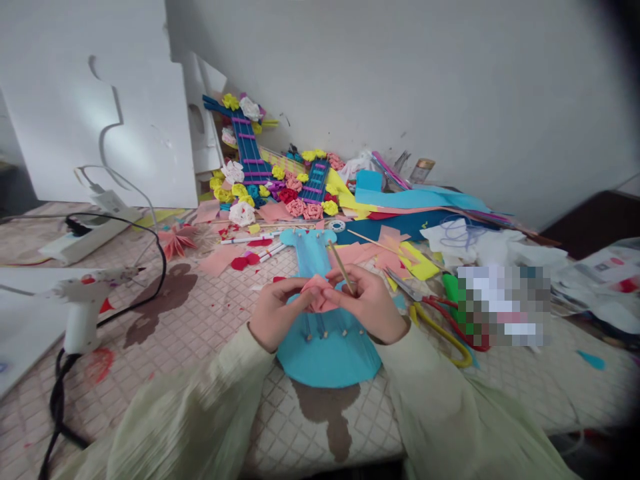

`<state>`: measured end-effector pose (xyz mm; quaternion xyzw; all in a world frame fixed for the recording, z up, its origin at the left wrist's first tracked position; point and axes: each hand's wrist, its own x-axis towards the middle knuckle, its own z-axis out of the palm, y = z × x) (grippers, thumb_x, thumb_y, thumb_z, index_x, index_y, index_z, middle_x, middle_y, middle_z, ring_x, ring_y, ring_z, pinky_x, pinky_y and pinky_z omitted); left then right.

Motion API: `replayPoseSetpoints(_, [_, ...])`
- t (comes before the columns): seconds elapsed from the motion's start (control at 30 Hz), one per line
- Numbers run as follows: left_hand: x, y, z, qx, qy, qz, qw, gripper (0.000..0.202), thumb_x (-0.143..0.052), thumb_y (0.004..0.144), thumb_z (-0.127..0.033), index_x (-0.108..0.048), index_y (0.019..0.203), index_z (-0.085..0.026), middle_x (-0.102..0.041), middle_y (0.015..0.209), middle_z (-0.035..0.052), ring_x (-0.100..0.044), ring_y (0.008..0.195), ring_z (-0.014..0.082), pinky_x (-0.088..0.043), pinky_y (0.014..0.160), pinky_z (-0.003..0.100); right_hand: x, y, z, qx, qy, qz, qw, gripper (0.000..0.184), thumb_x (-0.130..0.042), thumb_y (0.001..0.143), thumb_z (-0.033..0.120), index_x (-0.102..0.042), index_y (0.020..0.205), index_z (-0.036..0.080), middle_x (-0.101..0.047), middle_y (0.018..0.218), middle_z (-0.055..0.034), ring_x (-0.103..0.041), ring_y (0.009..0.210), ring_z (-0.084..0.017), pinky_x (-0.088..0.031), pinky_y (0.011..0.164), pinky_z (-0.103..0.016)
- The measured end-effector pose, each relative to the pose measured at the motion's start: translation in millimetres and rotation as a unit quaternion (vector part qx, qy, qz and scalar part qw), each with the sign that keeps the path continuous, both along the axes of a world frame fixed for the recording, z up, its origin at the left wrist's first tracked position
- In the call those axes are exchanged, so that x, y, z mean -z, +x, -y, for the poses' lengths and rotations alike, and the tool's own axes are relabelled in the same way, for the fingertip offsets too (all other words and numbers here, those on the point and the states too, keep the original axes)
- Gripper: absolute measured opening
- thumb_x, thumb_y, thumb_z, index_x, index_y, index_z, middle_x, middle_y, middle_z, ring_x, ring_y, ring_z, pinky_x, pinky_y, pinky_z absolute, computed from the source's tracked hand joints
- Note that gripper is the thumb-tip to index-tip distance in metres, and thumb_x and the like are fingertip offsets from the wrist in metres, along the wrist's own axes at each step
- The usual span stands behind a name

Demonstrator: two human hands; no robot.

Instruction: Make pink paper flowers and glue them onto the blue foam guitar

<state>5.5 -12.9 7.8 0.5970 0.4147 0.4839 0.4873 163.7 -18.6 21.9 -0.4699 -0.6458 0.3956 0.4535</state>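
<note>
My left hand (277, 312) and my right hand (369, 303) meet over the table, both pinched on a small pink paper piece (319, 291) held between them. A thin wooden stick (341, 266) rises slanting from the fingers of my right hand. Under both hands lies a light blue guitar-shaped paper cutout (320, 350) with small wooden pegs on it, its neck (310, 248) pointing away from me. Pale green sleeves cover both my arms.
A white glue gun (83, 303) with a black cable stands at the left, a power strip (85, 239) behind it. Scissors with red and yellow handles (440, 319) lie to the right. Paper flowers, blue paper guitars (250, 157), felt sheets and scraps pile against the wall.
</note>
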Motion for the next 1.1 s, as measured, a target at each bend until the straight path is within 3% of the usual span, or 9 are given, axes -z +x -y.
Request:
replayPoseSetpoints(0.13, [0.2, -0.3, 1.2, 0.007, -0.002, 0.0, 1.0, 0.016, -0.061, 0.07, -0.026, -0.069, 0.077, -0.015, -0.066, 0.067, 0.0022, -0.057, 0.059, 0.0117, -0.047, 0.054, 0.021, 0.3, -0.5, 0.5, 0.006, 0.003, 0.008, 1.0, 0.021, -0.062, 0.067, 0.027, -0.056, 0.084, 0.016, -0.057, 0.071, 0.0017, -0.033, 0.04, -0.002, -0.031, 0.036, -0.017])
replayPoseSetpoints(0.37, [-0.4, 1.8, 0.0, 0.011, -0.061, 0.084, 0.995, 0.029, -0.066, 0.063, -0.023, -0.063, 0.091, -0.013, -0.068, 0.074, 0.0038, -0.061, 0.062, 0.0129, -0.05, 0.053, 0.022, 0.9, -0.9, 1.2, 0.001, 0.011, 0.016, 1.0, 0.021, -0.061, 0.068, 0.029, -0.056, 0.085, 0.017, -0.055, 0.067, 0.0021, -0.032, 0.04, -0.003, -0.03, 0.035, -0.016])
replayPoseSetpoints(0.5, [-1.5, 2.0, -1.1, 0.03, -0.087, 0.087, 0.992, 0.036, -0.068, 0.061, -0.023, -0.062, 0.096, -0.013, -0.069, 0.086, 0.0062, -0.063, 0.074, 0.016, -0.051, 0.065, 0.026, 0.7, -0.9, 1.5, 0.0, 0.018, 0.022, 1.0, 0.02, -0.061, 0.068, 0.029, -0.057, 0.084, 0.017, -0.057, 0.067, 0.0016, -0.032, 0.038, -0.002, -0.028, 0.034, -0.016])
replayPoseSetpoints(0.6, [-2.0, 1.1, -1.1, 0.044, -0.078, 0.051, 0.995, 0.026, -0.065, 0.065, -0.025, -0.066, 0.088, -0.014, -0.07, 0.083, 0.005, -0.063, 0.076, 0.017, -0.05, 0.069, 0.028, 1.5, -0.6, 1.3, 0.007, 0.025, 0.025, 0.999, 0.018, -0.061, 0.068, 0.027, -0.057, 0.083, 0.018, -0.057, 0.067, 0.0021, -0.033, 0.038, -0.002, -0.028, 0.034, -0.016])
replayPoseSetpoints(0.73, [-3.5, 0.1, -0.1, 0.03, -0.029, -0.019, 0.999, 0.015, -0.061, 0.068, -0.028, -0.069, 0.067, -0.015, -0.069, 0.067, 0.0037, -0.061, 0.065, 0.0167, -0.049, 0.063, 0.027, 2.6, -0.3, 0.9, 0.01, 0.017, 0.023, 1.0, 0.019, -0.06, 0.068, 0.027, -0.056, 0.085, 0.018, -0.058, 0.068, 0.0016, -0.039, 0.041, -0.004, -0.031, 0.036, -0.017])
replayPoseSetpoints(0.9, [-5.8, 0.3, 1.6, 0.005, 0.006, -0.042, 0.999, 0.014, -0.06, 0.069, -0.026, -0.07, 0.068, -0.016, -0.068, 0.065, 0.0036, -0.061, 0.065, 0.0171, -0.048, 0.062, 0.026, 3.3, 0.5, 0.0, 0.021, 0.019, 0.03, 0.999, 0.02, -0.061, 0.068, 0.026, -0.056, 0.085, 0.018, -0.059, 0.069, 0.0009, -0.045, 0.045, -0.005, -0.035, 0.04, -0.018])
replayPoseSetpoints(1.1, [-6.2, 0.1, 2.6, 0.004, 0.009, -0.052, 0.999, 0.015, -0.058, 0.071, -0.025, -0.07, 0.069, -0.016, -0.067, 0.063, 0.0019, -0.06, 0.061, 0.015, -0.048, 0.06, 0.024, 5.4, 0.0, -0.5, 0.033, 0.038, 0.061, 0.997, 0.021, -0.06, 0.071, 0.03, -0.055, 0.087, 0.018, -0.057, 0.069, 0.0012, -0.038, 0.042, -0.005, -0.029, 0.038, -0.019])
